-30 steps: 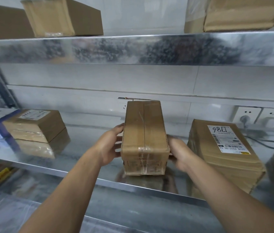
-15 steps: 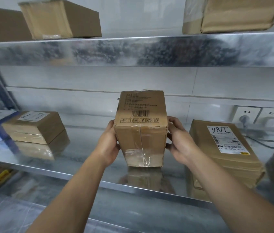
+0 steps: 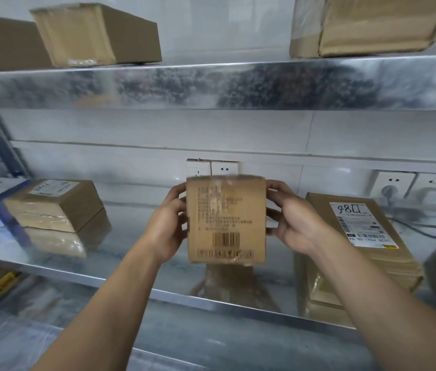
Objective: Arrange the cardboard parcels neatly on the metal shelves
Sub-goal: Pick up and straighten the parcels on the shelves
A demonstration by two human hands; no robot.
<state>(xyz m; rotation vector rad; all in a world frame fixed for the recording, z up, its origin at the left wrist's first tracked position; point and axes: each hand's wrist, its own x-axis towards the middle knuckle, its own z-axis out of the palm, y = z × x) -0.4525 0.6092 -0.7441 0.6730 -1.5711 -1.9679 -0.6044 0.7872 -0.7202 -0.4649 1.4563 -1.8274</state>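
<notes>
The left hand [image 3: 166,231] and right hand [image 3: 294,226] clamp the sides of the small brown cardboard parcel [image 3: 226,220], its barcode face toward the camera, over the shiny metal middle shelf [image 3: 131,266]. A flat labelled cardboard parcel [image 3: 358,236] lies to its right, and a small labelled cardboard box [image 3: 53,204] sits well to its left.

Print on the held parcel [image 3: 226,218] at centre is motion-blurred and unreadable. The upper-right parcel [image 3: 366,25] runs off the top edge; the upper-left box [image 3: 0,44] off the left.
</notes>
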